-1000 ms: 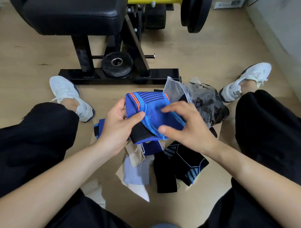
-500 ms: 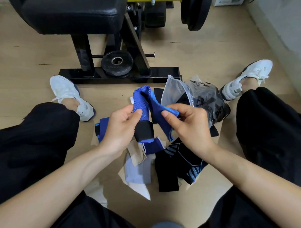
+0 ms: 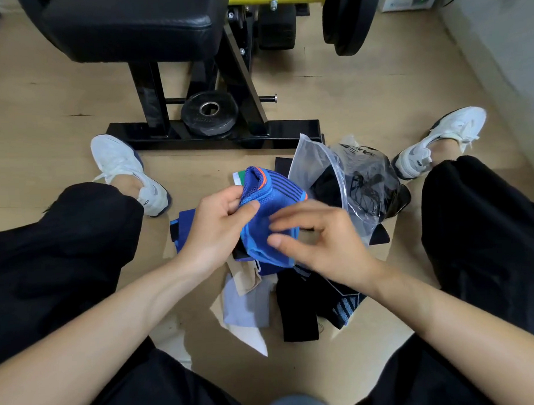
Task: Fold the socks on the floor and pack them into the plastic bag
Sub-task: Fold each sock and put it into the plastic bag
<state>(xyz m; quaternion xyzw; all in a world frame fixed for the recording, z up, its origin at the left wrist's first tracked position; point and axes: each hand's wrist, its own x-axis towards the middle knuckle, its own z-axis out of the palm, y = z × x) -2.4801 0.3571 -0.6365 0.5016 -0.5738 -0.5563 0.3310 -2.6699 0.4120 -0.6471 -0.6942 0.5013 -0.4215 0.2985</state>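
The bare left forearm (image 3: 112, 313) reached in from 8 o'clock, its wrist straight, and the left hand (image 3: 218, 222) lay palm-down at mid-frame with its thumb and curled fingers pinching the 9 o'clock edge of a blue sock (image 3: 277, 196). The bare right forearm (image 3: 445, 326) reached in from 4 o'clock, and the right hand (image 3: 324, 242) sat just at 3 o'clock of the left. Its fingers were spread, loosely bent and somewhat blurred, the forefinger laid across the sock's face toward 9 o'clock and the thumb tip resting on the same face below it.
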